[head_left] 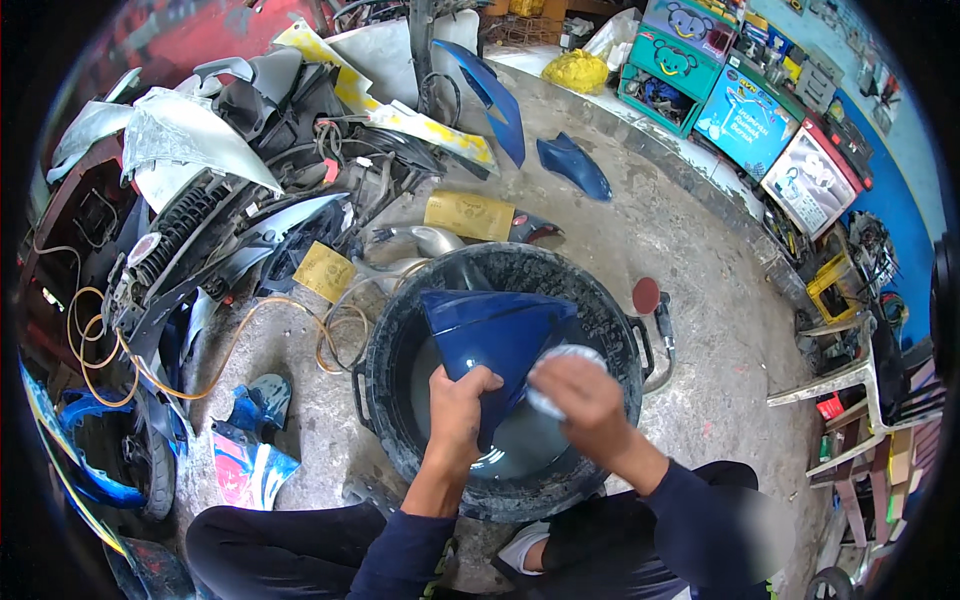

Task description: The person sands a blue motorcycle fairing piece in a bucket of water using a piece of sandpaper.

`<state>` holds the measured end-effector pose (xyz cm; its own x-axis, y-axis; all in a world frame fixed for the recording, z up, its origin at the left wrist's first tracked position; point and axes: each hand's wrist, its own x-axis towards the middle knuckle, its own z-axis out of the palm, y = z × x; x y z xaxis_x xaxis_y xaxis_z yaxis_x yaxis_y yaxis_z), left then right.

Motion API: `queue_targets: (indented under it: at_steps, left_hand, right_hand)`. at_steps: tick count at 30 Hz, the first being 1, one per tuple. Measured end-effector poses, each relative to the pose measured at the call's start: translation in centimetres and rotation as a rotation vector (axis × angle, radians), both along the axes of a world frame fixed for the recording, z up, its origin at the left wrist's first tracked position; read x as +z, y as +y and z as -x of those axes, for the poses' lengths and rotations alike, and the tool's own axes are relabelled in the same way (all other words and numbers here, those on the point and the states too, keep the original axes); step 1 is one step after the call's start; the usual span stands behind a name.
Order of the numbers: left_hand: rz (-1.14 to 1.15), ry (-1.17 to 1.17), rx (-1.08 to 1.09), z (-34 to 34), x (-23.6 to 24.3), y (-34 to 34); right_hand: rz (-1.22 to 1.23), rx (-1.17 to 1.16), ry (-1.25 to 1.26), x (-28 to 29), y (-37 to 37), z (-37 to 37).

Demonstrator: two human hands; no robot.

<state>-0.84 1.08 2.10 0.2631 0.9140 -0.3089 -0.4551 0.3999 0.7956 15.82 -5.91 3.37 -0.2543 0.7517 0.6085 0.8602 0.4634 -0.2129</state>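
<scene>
Over a black round tub (pixel 388 440) with side handles, I hold a glossy dark-blue motorcycle body panel (pixel 490 330) tilted at an angle. My left hand (pixel 460 405) grips its lower edge, thumb on the upper face. At the panel's right edge, my right hand (pixel 580 392) is closed around a whitish pad or cloth (pixel 592 353); motion blur hides its exact kind. Cloudy greyish water (pixel 525 452) lies in the tub beneath the panel.
Left stand heaped motorcycle parts (pixel 200 140) and a looped hose (pixel 235 345). Sandpaper sheets (pixel 470 215) lie beyond the tub. A round sander (pixel 648 295) rests to its right. More blue panels (pixel 573 166) lie farther off. A pale chair (pixel 850 385) stands far right.
</scene>
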Motion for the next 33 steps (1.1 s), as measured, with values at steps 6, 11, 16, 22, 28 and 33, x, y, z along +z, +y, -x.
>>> queue_targets:
  at_steps: [6, 11, 16, 22, 28, 33]
  left_hand:
    - [-0.038, 0.061, -0.033, 0.5, 0.2, 0.0]
    - [-0.097, 0.080, -0.069, 0.4, 0.4, 0.0]
    - [-0.063, 0.067, -0.039, 0.5, 0.8, -0.1]
    - [-0.131, 0.100, -0.060, 0.8, 0.1, 0.2]
    - [-0.193, 0.074, -0.084, 1.1, 1.3, -0.2]
    - [-0.162, -0.023, -0.106, 1.2, 1.7, -0.4]
  right_hand:
    - [-0.033, 0.195, 0.016, 0.1, -0.9, 1.0]
    - [-0.036, -0.003, -0.037, -0.4, -1.1, 0.5]
    - [-0.044, -0.025, -0.033, -0.7, -0.2, -0.8]
    - [-0.091, 0.074, -0.054, -0.2, -0.9, 0.6]
    - [-0.134, -0.123, -0.016, -0.8, -0.2, -1.2]
    - [-0.007, -0.256, 0.053, -1.2, 1.0, -4.9]
